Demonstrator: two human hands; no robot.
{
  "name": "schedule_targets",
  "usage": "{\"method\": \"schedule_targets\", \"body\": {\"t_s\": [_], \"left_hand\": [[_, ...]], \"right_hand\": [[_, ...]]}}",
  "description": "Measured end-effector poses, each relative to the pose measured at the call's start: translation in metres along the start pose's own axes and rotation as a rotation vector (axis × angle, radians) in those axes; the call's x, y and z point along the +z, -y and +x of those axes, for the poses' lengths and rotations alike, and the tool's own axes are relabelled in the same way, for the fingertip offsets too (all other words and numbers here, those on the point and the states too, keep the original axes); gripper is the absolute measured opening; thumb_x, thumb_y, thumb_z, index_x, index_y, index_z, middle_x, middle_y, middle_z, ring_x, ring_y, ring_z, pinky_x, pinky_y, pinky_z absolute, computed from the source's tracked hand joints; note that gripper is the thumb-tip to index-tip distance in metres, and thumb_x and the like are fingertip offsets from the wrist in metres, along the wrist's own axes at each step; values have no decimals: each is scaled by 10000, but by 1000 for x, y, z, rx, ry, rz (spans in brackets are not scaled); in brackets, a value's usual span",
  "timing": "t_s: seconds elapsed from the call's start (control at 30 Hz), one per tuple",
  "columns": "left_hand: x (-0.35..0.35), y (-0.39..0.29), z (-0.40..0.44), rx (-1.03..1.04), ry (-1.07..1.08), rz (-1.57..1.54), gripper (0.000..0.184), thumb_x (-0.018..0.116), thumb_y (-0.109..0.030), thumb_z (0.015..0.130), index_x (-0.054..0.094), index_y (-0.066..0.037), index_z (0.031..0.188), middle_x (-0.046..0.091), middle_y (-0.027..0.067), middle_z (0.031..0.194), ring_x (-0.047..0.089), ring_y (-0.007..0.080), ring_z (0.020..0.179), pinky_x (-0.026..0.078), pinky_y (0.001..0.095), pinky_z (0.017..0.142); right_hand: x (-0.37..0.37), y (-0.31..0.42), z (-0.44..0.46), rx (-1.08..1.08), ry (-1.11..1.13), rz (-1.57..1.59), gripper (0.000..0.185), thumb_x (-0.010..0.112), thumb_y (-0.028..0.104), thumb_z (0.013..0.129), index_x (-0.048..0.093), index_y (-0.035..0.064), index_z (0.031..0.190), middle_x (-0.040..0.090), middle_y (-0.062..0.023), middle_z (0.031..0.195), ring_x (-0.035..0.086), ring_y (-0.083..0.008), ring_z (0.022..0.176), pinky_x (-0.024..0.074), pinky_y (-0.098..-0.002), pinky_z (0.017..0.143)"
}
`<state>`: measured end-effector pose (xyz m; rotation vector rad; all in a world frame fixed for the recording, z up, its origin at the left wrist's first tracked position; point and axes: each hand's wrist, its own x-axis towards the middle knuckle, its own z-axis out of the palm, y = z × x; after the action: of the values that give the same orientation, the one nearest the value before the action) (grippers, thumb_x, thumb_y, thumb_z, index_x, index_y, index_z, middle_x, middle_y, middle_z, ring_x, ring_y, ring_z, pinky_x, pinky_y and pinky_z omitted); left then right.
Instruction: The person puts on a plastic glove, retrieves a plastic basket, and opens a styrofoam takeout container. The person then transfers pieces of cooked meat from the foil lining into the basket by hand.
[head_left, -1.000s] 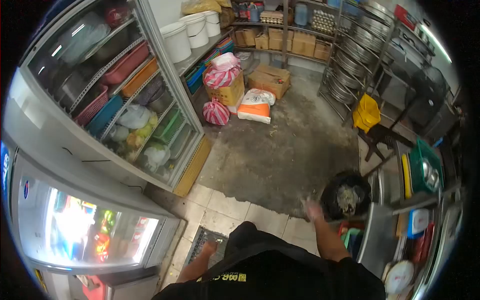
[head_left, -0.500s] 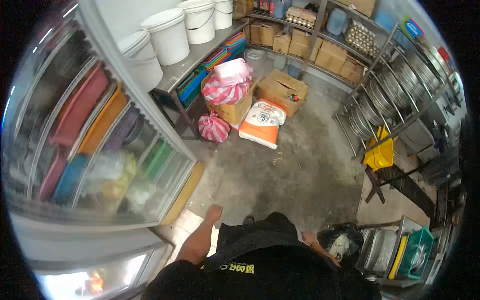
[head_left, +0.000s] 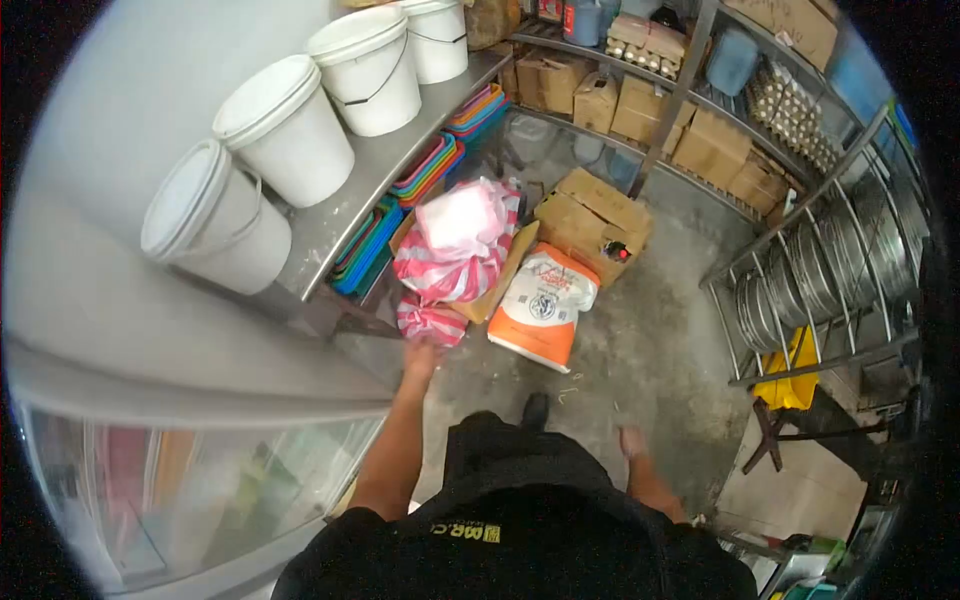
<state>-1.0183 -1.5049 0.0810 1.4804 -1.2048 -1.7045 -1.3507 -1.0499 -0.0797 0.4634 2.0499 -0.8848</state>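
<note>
My left hand (head_left: 423,354) is stretched forward at the lower edge of a small red-and-white striped plastic bag (head_left: 432,322) on the floor. Whether it touches the bag cannot be made out, and its fingers are blurred. Low on the right, my right hand (head_left: 631,440) hangs over the bare floor, apart from any object; its fingers are too small and smeared to read. Ahead of me lies a white and orange sack (head_left: 545,308). Beside it, a larger striped bag (head_left: 450,270) with a pink-white package (head_left: 462,218) on top sits in a cardboard box.
White lidded buckets (head_left: 285,130) line a metal table (head_left: 335,205) on the left, above stacked coloured trays (head_left: 365,245). A closed carton (head_left: 595,225) stands behind the sack. On the right are a metal rack (head_left: 815,270) of round pans and a yellow container (head_left: 790,375). A glass-doored cabinet (head_left: 200,490) is close on my left.
I have moved forward past the glass-doored cabinet, so the bags, sack and buckets appear nearer. My left hand has swung forward towards the small striped bag; my right hand shows more fully.
</note>
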Motion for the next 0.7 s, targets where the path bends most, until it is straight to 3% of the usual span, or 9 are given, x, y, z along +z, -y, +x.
{"method": "schedule_targets", "body": {"t_s": [0.07, 0.1, 0.27, 0.33, 0.47, 0.53, 0.6, 0.67, 0.7], "left_hand": [[5, -37, 25, 111, -15, -97, 224, 520, -192, 992, 644, -32, 1089, 689, 88, 863, 663, 181, 712, 538, 291, 602], [5, -54, 44, 209, -11, -103, 231, 529, -195, 987, 647, -13, 1068, 695, 101, 868, 657, 183, 699, 521, 285, 608], [18, -143, 167, 163, -81, -166, 245, 553, -176, 949, 632, 16, 1079, 683, 102, 898, 660, 193, 708, 559, 313, 636], [28, -171, 234, 95, 20, -446, 288, 550, -210, 974, 589, -3, 1171, 677, 98, 923, 642, 188, 743, 552, 323, 737], [46, -170, 401, -76, -63, -595, 239, 531, -291, 1016, 595, -71, 1084, 638, 96, 1063, 583, 216, 887, 519, 331, 795], [56, -180, 434, -194, -44, -738, 246, 537, -312, 1017, 595, -77, 1059, 627, 96, 1039, 578, 234, 899, 508, 350, 816], [66, -172, 471, -284, -126, -746, 265, 546, -326, 1011, 588, -86, 1116, 618, 107, 1029, 579, 255, 932, 508, 369, 868], [78, -154, 502, -260, -338, -1019, 318, 563, -343, 1003, 566, -89, 1195, 612, 124, 1031, 579, 267, 944, 520, 370, 891], [75, -141, 519, -236, -297, -1050, 383, 567, -348, 1001, 531, -105, 1294, 618, 174, 1109, 607, 301, 1027, 568, 391, 889]], "right_hand": [[11, 98, 29, -699, 238, -121, 472, 488, 398, 996, 641, 55, 1282, 667, -122, 1250, 631, -213, 996, 513, -376, 805], [15, 151, 33, -698, 294, -78, 458, 492, 391, 997, 644, 50, 1262, 677, -112, 1213, 629, -203, 969, 511, -376, 797], [22, 351, -24, -948, 284, -128, 442, 504, 391, 1002, 651, 43, 1231, 693, -96, 1171, 622, -192, 923, 499, -352, 793], [28, 372, -54, -917, 251, -78, 493, 480, 433, 1007, 643, 40, 1257, 683, -121, 1193, 626, -216, 936, 499, -364, 817], [52, 372, -75, -503, 220, 260, 627, 445, 529, 996, 587, 30, 1347, 663, -76, 1204, 599, -204, 1032, 466, -371, 884], [63, 374, -82, -372, 249, 167, 612, 441, 513, 997, 559, 41, 1368, 640, -91, 1252, 604, -215, 1052, 458, -382, 905], [82, 398, -82, -383, 256, 110, 593, 446, 494, 994, 559, 44, 1363, 636, -92, 1257, 605, -215, 1048, 456, -385, 909], [104, 425, -86, -388, 274, 71, 574, 450, 475, 991, 559, 47, 1358, 631, -94, 1262, 606, -216, 1044, 453, -389, 913], [118, 446, -82, -436, 319, 126, 551, 464, 457, 988, 570, 47, 1339, 640, -93, 1239, 612, -213, 1020, 460, -381, 895]]}}
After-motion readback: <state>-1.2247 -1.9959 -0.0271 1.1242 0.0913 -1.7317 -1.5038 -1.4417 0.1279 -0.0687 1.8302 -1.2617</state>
